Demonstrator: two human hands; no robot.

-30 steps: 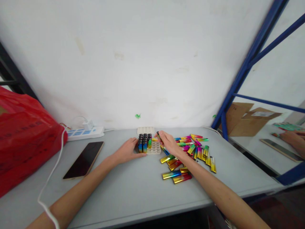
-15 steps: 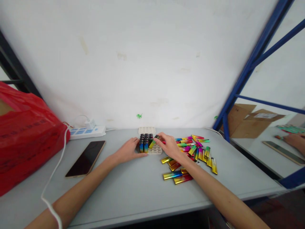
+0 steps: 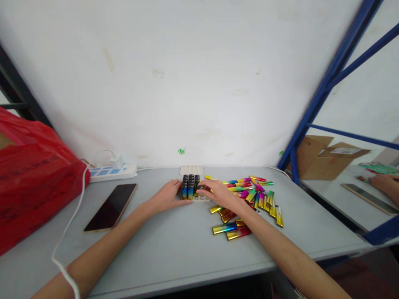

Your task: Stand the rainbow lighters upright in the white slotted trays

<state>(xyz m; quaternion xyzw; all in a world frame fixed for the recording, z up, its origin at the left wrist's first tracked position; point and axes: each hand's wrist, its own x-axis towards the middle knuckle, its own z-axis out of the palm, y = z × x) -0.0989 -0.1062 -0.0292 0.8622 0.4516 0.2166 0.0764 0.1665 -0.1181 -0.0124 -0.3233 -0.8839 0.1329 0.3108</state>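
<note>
1. Pinching one dark-topped piece (image 3: 200, 187), the right hand (image 3: 218, 193) has thumb and fingers closed on it; the fingers hide most of its body.
2. Held piece sits low over the pale perforated tray (image 3: 202, 199), just right of the standing pieces; whether its base is seated in a hole, cannot tell.
3. Left hand (image 3: 167, 196) at the left side of the standing pieces (image 3: 188, 187). Thumb and fingers are apart, the thumb along the near edge, the fingers farther back. Contact appears light; pressure cannot be judged.
4. Standing pieces are upright in close rows, black ends up, blue-to-gold sides facing the near edge. They fill the tray's left part.
5. Loose metallic pieces (image 3: 250, 196) lie scattered right of the tray, in gold, red, green, magenta and blue, several overlapping. Right forearm passes over part of the pile.
6. Second pale tray (image 3: 191, 170) lies behind the standing pieces, near the wall (image 3: 199, 83).
7. Left on the grey table (image 3: 174, 249): dark-screened phone (image 3: 111, 207), white power strip (image 3: 110, 172), red bag (image 3: 37, 174).
8. Right, beyond the blue frame (image 3: 326, 79): open cardboard box (image 3: 326, 164) and another person's hand (image 3: 380, 182), partly cut off.
</note>
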